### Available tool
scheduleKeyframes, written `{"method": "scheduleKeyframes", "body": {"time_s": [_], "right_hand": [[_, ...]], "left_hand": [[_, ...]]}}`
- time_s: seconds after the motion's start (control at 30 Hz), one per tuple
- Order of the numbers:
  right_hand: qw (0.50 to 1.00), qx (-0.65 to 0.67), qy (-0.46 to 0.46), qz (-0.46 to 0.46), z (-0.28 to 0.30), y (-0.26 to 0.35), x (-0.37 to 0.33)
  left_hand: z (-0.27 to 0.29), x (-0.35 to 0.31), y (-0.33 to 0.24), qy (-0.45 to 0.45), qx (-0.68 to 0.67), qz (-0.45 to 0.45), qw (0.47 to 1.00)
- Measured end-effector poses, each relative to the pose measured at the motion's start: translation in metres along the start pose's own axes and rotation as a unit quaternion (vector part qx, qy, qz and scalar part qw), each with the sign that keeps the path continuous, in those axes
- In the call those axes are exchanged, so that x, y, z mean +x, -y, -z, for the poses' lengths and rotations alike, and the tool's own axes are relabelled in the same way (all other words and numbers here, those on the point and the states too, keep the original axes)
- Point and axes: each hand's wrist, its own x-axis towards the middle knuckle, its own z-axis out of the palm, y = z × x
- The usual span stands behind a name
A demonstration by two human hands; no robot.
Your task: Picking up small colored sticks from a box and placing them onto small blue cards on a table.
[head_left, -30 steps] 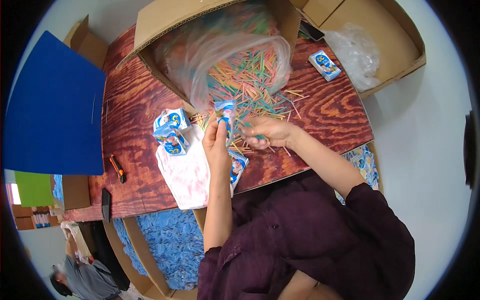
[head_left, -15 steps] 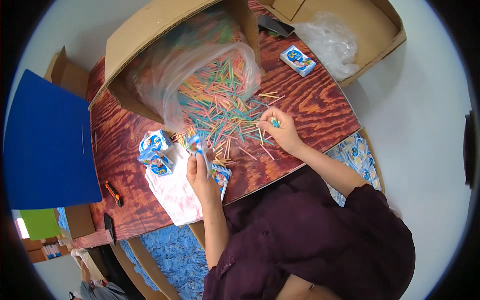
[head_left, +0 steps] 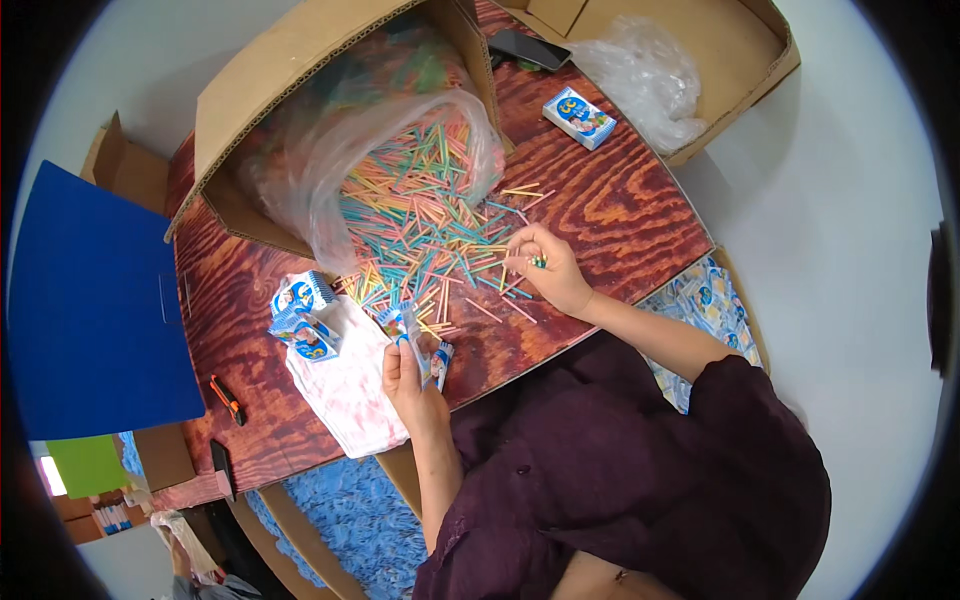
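Observation:
My left hand (head_left: 408, 392) is closed round a small blue-and-white packet (head_left: 398, 322), held above the edge of a white cloth (head_left: 345, 385) with pink smudges. A second packet (head_left: 440, 362) shows just right of that hand, partly hidden. My right hand (head_left: 552, 272) is closed on several thin coloured sticks, whose bundled ends show at the curled fingers. It hovers at the right edge of a loose heap of pink, yellow, green and blue sticks (head_left: 425, 205). The heap spills from a clear plastic bag (head_left: 325, 215) in a tipped cardboard box (head_left: 290, 55). Two packets (head_left: 304, 332) sit on the cloth.
An orange-and-black utility knife (head_left: 228, 400) and a dark object (head_left: 221, 468) lie at left. A phone (head_left: 530, 50) and a small box (head_left: 579, 118) are at the back right. Below the table stand boxes of blue wrappers (head_left: 355, 520) and packets (head_left: 705, 315). Another person's arm shows bottom left.
The view has shifted slightly. My left hand has drawn the packet a little nearer to me. My right hand stays by the heap, still gripping sticks.

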Motion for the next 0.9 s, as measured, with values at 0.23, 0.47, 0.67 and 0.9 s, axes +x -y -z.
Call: {"method": "scheduleKeyframes", "body": {"time_s": [0.23,0.47,0.67,0.9], "right_hand": [[0.996,-0.026,0.084,-0.014,0.016,-0.008,-0.008],[0.992,-0.095,0.063,0.061,0.012,-0.016,-0.01],[0.996,-0.06,0.038,0.055,-0.001,0.023,-0.024],[0.951,-0.163,0.12,0.234,-0.021,0.068,-0.019]], "left_hand": [[0.006,-0.007,-0.003,-0.022,-0.006,-0.017,1.0],[0.008,-0.013,0.001,-0.027,-0.011,-0.017,0.999],[-0.003,-0.03,-0.001,0.053,0.218,-0.044,0.973],[-0.012,-0.034,-0.005,0.144,0.355,-0.163,0.909]]}}
